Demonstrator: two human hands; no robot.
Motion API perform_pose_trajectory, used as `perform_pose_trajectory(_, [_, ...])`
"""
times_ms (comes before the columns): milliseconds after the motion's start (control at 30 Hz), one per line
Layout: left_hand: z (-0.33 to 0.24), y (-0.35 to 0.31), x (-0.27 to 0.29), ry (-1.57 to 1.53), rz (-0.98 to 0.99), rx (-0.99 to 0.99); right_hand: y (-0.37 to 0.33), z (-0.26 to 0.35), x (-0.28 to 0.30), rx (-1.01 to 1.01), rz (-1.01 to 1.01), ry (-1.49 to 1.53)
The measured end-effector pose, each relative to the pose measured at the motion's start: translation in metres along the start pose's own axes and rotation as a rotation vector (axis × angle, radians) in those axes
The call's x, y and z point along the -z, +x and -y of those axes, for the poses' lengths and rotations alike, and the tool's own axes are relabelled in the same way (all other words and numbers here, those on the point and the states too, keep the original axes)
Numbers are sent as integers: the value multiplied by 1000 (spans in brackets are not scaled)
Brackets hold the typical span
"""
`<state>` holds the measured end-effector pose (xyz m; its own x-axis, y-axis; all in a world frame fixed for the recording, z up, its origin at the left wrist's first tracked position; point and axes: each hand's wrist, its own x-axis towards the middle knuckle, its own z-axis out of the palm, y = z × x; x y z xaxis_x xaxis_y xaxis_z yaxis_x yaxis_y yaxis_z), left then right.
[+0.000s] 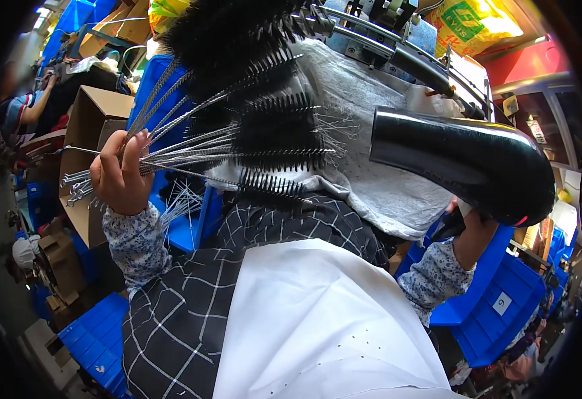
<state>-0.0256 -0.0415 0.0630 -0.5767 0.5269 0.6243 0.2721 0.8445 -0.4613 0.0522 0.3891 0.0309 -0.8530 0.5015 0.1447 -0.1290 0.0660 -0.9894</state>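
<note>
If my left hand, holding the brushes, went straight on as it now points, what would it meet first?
Most likely the cardboard box, which lies ahead of the left hand in the picture; depth is unclear, so it may pass above instead.

Bright light falls on the apron [317, 312] at lower centre and glints off the hair dryer [457, 159] (a glossy sheen); the left side dims, fisheye distortion curving toward black corners

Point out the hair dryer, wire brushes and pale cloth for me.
Hair dryer [460, 156], head view: middle of its black body.
Wire brushes [274, 138], head view: black bristles, mid-bunch.
Pale cloth [384, 188], head view: area below the dryer's nozzle.
</note>
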Motion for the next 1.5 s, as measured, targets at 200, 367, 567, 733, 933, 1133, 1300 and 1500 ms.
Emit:
perform_pose_trajectory(200, [6,3,1,79,-32,-23,-1,-6,3,-54,33,0])
perform_pose_trajectory(367, [2,8,-2,-3,63,9,5,-7,-7,-86,0,-141])
perform_pose_trajectory(567, [0,11,-3,-328,419,171,3,-1,-19,-24,-69,-128])
perform_pose_trajectory(733, [-5,13,-3,-743,421,563,3,2,-32,52,-69,-40])
perform_pose_trajectory(933, [10,7,-1,-1262,592,856,12,-9,-23,253,-111,-273])
perform_pose_trajectory(1133, [-9,11,8,-1704,720,1060,9,3,-27,126,-29,40])
perform_pose_trajectory(1300, [-35,15,-5,-1851,913,1007,9,3,-24,180,-40,102])
perform_pose_trajectory(1500, [-64,24,-8,-2084,908,973,7,-9,-14,325,-136,-138])
